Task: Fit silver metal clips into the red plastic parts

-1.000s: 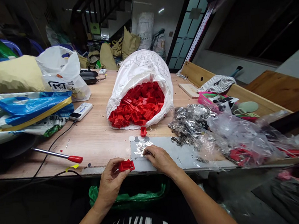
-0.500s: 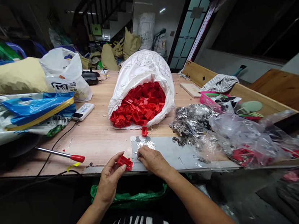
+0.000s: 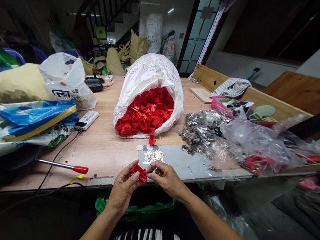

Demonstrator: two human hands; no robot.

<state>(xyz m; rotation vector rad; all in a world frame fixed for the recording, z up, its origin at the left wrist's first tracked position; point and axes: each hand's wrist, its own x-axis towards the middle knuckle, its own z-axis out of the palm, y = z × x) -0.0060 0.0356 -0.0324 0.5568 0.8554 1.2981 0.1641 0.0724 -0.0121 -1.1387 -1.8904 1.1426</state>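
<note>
Between the thumb and fingers of my left hand [image 3: 124,184] is a small red plastic housing [image 3: 139,173], tilted with its hollow side showing. My right hand [image 3: 166,178] is closed around a slim tool with a yellowish handle [image 3: 159,172], its fingertips close against the right end of the housing. Whether a small piece is also pinched there is too fine to tell. Just beyond the hands, a pile of tiny shiny metal pieces [image 3: 152,156] lies on a grey sheet [image 3: 179,160]. One loose red housing [image 3: 152,140] rests behind the pile.
A white sack [image 3: 154,70] full of red housings lies open towards me. On the right are clear bags of dark metal pieces [image 3: 204,124] and a pink basket [image 3: 219,107]. A red-tipped lever [image 3: 80,169] and a white device [image 3: 87,120] are on the left.
My right hand has moved from the metal pile back to the red housing, and the two hands are now together. My left hand has shifted slightly right with the housing. The view has shifted a little.
</note>
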